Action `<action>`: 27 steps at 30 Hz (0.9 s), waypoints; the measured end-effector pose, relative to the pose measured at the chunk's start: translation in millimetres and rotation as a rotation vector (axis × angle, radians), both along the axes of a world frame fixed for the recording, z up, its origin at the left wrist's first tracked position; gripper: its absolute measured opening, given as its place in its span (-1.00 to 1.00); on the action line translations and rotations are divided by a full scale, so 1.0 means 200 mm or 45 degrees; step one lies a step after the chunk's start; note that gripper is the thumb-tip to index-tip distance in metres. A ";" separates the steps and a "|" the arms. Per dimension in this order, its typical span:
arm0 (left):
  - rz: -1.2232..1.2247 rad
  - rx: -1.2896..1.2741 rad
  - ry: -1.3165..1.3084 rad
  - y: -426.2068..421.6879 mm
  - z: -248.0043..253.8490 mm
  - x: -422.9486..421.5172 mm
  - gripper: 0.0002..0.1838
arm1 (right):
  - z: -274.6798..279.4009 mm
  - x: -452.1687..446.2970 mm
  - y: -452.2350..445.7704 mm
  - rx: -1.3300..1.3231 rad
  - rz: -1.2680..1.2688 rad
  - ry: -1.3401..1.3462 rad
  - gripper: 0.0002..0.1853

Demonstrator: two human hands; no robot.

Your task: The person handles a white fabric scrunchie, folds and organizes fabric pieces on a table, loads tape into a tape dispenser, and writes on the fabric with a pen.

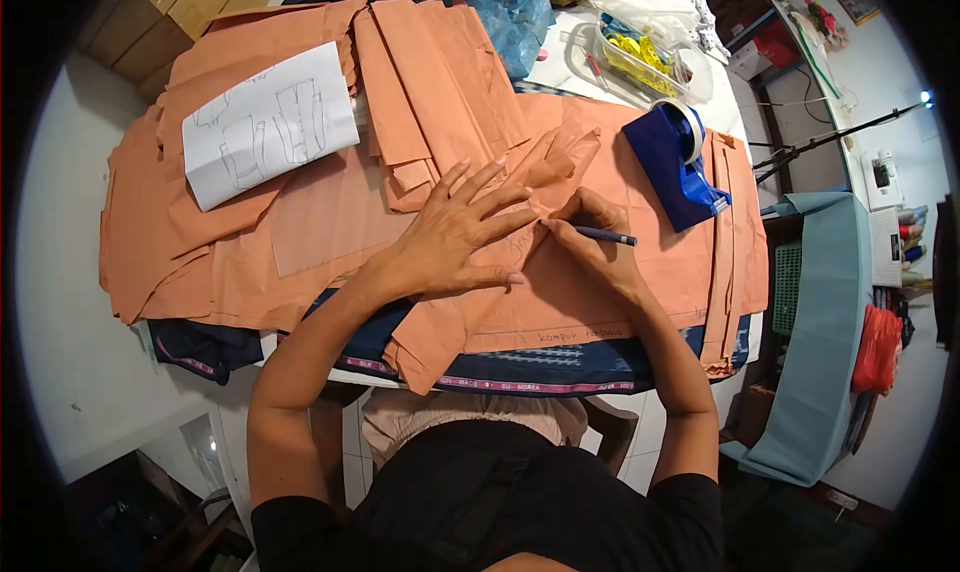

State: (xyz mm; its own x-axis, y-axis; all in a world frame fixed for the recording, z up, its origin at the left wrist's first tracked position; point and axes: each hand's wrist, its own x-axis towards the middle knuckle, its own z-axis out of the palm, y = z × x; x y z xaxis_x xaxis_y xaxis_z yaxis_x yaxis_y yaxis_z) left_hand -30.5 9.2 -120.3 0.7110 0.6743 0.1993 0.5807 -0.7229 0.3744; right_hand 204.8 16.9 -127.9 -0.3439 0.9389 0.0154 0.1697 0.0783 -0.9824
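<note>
Spread fingers of my left hand (460,232) lie flat on a folded strip of orange-brown pattern paper (435,332). My right hand (600,242) grips a dark pen (607,236), its tip down on the paper close to my left fingertips. Some handwriting shows beside the tip, partly covered by my fingers. More handwriting runs along the lower edge of the large paper sheet (530,317) underneath. Dark blue patterned fabric (600,357) with a lettered pink selvedge lies below the paper.
A blue tape dispenser (665,167) stands right of my hands. White paper with garment sketches (270,127) rests on stacked paper pieces at left. Behind are a clear plastic box (650,62) holding a yellow measuring tape and a blue plastic bag (500,22). A thin black stand (840,137) reaches in from the right.
</note>
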 end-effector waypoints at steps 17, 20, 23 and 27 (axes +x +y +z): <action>0.012 -0.017 -0.012 -0.01 0.01 0.00 -0.19 | 0.00 0.01 -0.01 0.103 0.045 -0.035 -0.87; 0.016 -0.034 -0.015 0.00 0.02 0.02 -0.21 | 0.05 0.02 0.00 0.036 0.060 0.024 -0.88; 0.033 -0.053 -0.008 -0.01 0.01 0.03 -0.23 | 0.07 0.01 0.00 -0.117 0.024 0.119 -0.89; 0.055 0.044 -0.057 -0.01 -0.02 0.05 -0.25 | -0.01 0.02 0.02 -0.023 -0.005 0.026 -0.89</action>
State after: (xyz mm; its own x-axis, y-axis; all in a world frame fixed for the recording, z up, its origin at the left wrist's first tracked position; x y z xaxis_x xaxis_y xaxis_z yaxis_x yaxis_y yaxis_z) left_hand -21.3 6.7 -124.7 0.6709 0.6966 0.2542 0.5950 -0.7103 0.3762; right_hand 208.2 20.2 -130.4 -0.3398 0.9405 0.0056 0.1502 0.0601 -0.9868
